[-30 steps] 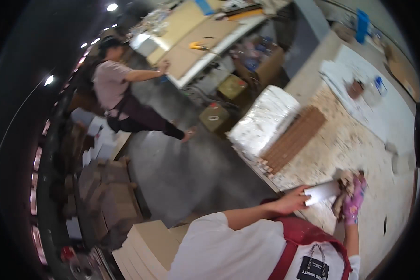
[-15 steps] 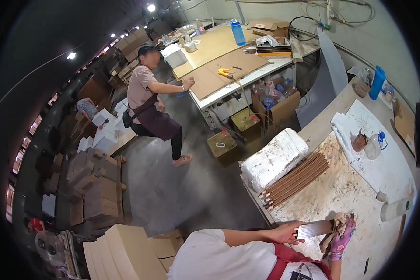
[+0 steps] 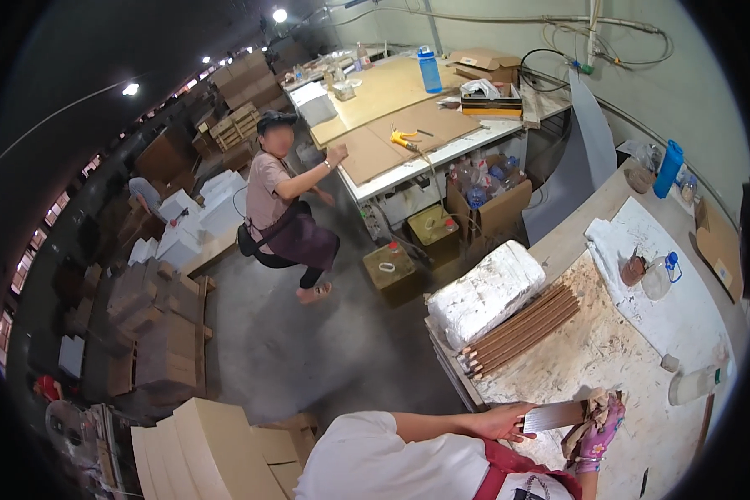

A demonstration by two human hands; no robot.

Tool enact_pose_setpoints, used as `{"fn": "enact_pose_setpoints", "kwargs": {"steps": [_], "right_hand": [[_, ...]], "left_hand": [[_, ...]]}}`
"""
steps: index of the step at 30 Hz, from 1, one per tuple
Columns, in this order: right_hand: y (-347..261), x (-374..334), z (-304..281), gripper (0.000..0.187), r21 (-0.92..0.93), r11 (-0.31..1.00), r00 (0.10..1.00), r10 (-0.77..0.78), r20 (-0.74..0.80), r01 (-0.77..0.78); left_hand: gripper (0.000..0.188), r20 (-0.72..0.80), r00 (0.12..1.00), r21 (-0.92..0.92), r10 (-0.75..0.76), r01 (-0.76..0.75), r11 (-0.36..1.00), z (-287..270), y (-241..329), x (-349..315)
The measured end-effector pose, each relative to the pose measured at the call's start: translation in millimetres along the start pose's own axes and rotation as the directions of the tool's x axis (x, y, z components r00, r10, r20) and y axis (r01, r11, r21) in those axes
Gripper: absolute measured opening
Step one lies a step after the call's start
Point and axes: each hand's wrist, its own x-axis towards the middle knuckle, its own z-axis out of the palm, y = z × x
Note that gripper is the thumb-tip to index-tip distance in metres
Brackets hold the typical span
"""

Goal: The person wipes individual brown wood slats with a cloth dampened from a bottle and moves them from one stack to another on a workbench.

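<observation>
Fingers of the bare left hand (image 3: 498, 422) pinch one end of a flat grey-brown board (image 3: 552, 415), closed firmly enough to leave no visible gap. At three o'clock from them, the gloved right hand (image 3: 604, 429) presses a crumpled brown cloth (image 3: 596, 404) around the board's other end; the folds partly hide its fingers. This hold has hardly altered over the last half second, which suggests work on that end is still under way. The board is above the counter (image 3: 608, 354); whether it touches the top, I cannot tell. Farther out, between eleven and twelve o'clock, brown strips (image 3: 525, 329) lie side by side just beside a white block (image 3: 487, 293). At one o'clock sits a clear jug (image 3: 657, 282) with a blue handle; between two and three, a clear bottle (image 3: 692, 387). Well away at ten o'clock, a co-worker (image 3: 273, 196) has sunk lower, knees bent, leaving the handwork here undisturbed.
</observation>
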Motion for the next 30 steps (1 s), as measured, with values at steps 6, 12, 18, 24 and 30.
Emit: {"fn": "enact_pose_setpoints", "kwargs": {"steps": [6, 12, 18, 24, 30], "right_hand": [[-5, 9, -2, 0.052, -0.039, 0.999, 0.999, -0.028, 0.023, 0.029], [0, 7, -6, 0.059, 0.033, 0.999, 0.999, -0.031, 0.038, 0.03], [27, -2, 9, 0.057, 0.069, 0.997, 0.999, -0.04, -0.037, 0.042], [-8, 6, -5, 0.058, -0.061, 0.998, 0.999, -0.027, 0.033, 0.029], [-3, 8, -5, 0.055, -0.012, 0.998, 0.998, -0.06, 0.022, 0.06]], "left_hand": [[0.048, 0.029, 0.999, -0.002, 0.039, -0.039, 0.999, 2, 4, 1], [0.044, 0.022, 0.998, -0.004, 0.063, -0.062, 0.998, 6, 1, 1], [0.043, -0.089, 0.995, 0.015, 0.044, -0.042, 0.999, 6, -10, 4], [0.043, -0.026, 0.994, 0.035, 0.103, -0.102, 0.994, 12, 2, -5], [0.046, 0.01, 0.99, 0.049, 0.143, -0.143, 0.988, 15, 3, -8]]}}
